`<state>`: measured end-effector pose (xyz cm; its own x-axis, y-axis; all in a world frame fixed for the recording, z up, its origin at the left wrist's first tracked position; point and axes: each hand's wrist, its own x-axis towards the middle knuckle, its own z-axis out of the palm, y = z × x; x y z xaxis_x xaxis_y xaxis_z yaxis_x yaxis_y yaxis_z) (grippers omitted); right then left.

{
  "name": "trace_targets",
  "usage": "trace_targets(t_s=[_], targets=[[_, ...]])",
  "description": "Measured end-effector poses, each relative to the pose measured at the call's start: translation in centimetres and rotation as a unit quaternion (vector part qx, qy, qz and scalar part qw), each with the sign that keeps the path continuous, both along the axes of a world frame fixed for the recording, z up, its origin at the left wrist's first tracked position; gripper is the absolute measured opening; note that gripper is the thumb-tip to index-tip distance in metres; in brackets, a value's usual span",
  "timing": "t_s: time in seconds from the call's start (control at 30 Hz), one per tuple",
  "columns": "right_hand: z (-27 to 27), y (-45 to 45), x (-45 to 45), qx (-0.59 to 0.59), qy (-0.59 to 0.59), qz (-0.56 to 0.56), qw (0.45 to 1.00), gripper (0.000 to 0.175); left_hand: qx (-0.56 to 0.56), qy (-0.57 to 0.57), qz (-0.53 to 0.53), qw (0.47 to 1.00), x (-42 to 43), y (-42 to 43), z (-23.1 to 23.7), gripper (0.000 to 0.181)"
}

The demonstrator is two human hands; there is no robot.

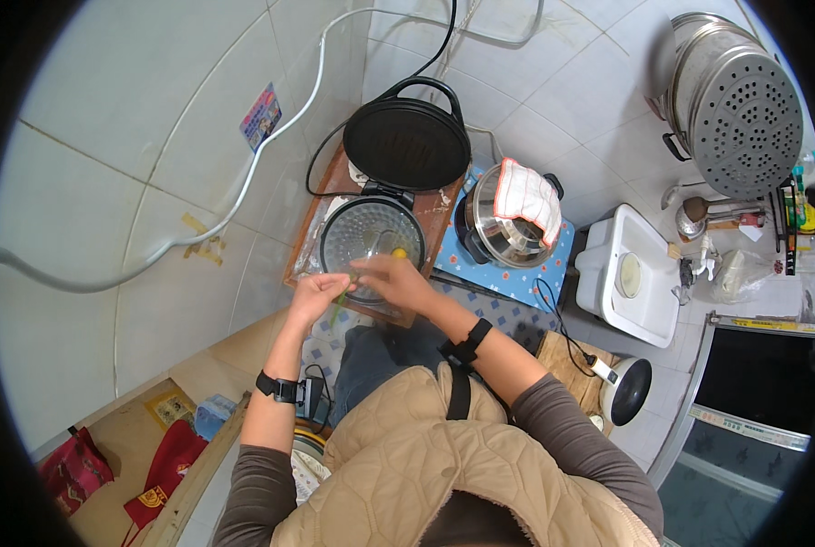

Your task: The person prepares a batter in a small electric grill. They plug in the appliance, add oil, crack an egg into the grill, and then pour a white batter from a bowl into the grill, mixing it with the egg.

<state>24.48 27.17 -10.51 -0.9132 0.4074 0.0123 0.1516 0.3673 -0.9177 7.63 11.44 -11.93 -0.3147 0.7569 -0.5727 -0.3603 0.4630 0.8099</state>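
An electric griddle stands with its black lid (407,143) raised and its round lower plate (342,222) facing up. On that plate lies a raw egg with a yellow yolk (398,253) in clear egg white. My left hand (320,295) pinches a thin green strip (339,301), perhaps a scallion leaf, at the plate's near left edge. Fingertips of my right hand (392,279) are close by, over the near part of the plate, blurred; whether they touch the strip cannot be told.
Right of the griddle, a lidded steel pot (510,236) with a striped cloth (529,198) stands on a blue flowered mat (551,273). Farther right are a white sink (643,321), a perforated steamer (748,123) and a small black pan (631,391) by a wooden board (561,352). A tiled wall rises on the left.
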Motion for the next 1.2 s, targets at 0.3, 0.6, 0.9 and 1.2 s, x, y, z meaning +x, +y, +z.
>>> trace_targets(t_s=[0.3, 0.6, 0.9, 1.2], targets=[[3.3, 1.5, -1.5, 0.153, 0.054, 0.057, 0.985, 0.013, 0.019, -0.065, -0.034, 0.997, -0.4, 1.1, 1.1, 0.030], [3.6, 1.9, -1.7, 0.249, 0.061, 0.046, 0.966, 0.011, 0.025, 0.055, -0.029, 0.998, -0.2, 2.2, 2.9, 0.024], [4.7, 1.7, -0.8, 0.016, 0.046, -0.104, 0.993, 0.014, 0.062, 0.056, -0.003, 0.997, -0.1, 2.5, 4.5, 0.028], [5.8, 1.7, 0.4, 0.296, 0.093, 0.098, 0.946, 0.018, 0.011, -0.173, -0.037, 0.984, 0.1, 2.1, 2.8, 0.026]])
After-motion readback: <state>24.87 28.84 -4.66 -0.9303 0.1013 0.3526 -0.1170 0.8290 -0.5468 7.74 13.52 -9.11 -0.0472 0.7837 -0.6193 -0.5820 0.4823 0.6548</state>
